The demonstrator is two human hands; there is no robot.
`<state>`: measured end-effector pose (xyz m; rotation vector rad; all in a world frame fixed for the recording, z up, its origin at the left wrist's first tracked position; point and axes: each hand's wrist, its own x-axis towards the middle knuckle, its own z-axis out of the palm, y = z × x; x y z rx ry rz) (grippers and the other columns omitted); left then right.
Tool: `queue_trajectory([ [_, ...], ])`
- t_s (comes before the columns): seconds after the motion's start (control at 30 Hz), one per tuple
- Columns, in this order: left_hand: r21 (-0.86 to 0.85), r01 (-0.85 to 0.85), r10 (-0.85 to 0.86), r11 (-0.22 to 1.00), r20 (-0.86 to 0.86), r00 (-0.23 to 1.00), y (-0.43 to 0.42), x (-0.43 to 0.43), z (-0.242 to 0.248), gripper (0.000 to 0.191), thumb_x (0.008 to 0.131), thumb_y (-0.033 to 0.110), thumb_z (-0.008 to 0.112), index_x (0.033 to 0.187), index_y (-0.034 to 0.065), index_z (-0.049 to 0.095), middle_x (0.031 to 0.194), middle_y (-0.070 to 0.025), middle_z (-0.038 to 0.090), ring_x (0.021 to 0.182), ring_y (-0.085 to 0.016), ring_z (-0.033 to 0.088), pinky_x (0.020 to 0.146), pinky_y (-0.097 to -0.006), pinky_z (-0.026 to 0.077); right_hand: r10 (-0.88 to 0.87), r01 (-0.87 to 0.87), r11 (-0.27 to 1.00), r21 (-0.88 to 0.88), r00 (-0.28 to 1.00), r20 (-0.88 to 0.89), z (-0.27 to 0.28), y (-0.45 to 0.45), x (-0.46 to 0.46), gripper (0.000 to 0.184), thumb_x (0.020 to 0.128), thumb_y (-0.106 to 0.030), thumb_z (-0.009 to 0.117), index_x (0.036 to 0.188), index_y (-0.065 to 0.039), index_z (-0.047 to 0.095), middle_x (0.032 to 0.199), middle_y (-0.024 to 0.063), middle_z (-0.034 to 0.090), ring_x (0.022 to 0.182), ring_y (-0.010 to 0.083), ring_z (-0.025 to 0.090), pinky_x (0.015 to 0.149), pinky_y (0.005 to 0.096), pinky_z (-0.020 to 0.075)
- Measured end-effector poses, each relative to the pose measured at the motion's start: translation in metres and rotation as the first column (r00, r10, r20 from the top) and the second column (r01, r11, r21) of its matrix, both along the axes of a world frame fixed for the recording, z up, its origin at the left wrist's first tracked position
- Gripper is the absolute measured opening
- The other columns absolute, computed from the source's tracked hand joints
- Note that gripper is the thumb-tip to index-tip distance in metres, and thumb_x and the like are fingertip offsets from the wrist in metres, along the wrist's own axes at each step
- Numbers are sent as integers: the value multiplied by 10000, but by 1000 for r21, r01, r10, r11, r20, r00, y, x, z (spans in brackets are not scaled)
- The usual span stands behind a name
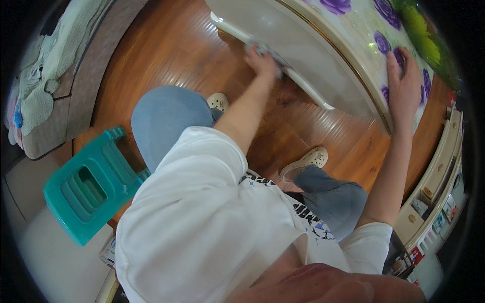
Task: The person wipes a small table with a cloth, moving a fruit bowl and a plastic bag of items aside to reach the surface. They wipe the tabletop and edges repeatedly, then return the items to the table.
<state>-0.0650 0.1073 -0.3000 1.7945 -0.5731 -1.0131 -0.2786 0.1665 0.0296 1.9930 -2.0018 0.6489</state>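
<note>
My left hand (pixel 263 62), blurred, reaches down and grips a crumpled grey-white cloth (pixel 280 60) against the white base rail (pixel 308 89) of a pale table. Part of the cloth lies hidden under the hand. My right hand (pixel 406 77) rests on the table's floral tablecloth (pixel 354 28), which has purple roses, near the rounded edge. Its fingers are spread and it holds nothing. A gold trim strip (pixel 341 49) runs along the table's side, above a glossy pale panel (pixel 303 45).
A green plastic stool (pixel 64 197) stands at the left, near my knee. Behind it is a brown sofa (pixel 81 87) with a light textured cover (pixel 64 57). A cream drawer cabinet (pixel 432 181) holding small items is at the right. My clogs (pixel 316 156) are on the wood floor (pixel 170 49).
</note>
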Motion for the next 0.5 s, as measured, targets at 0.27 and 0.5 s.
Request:
queue_trajectory([
  [0.27, -1, 195, -194, 981, 81, 978, -3, 15, -21, 502, 828, 12, 625, 1321, 21, 525, 1343, -216, 411, 1244, -384, 469, 1083, -422, 385, 52, -52, 999, 6, 998, -40, -8, -2, -13, 476, 973, -430, 564, 1246, -41, 602, 1231, 181, 632, 1155, 356, 576, 992, 405, 431],
  [0.5, 150, 543, -552, 826, 24, 833, 132, -107, 13, 523, 824, 54, 680, 1314, 67, 499, 1334, -218, 409, 1192, -385, 490, 1018, -425, 434, 11, -11, 1000, -5, 999, -53, -3, -4, 0, 486, 955, -438, 585, 1260, -61, 610, 1233, 173, 640, 1129, 357, 592, 987, 397, 436],
])
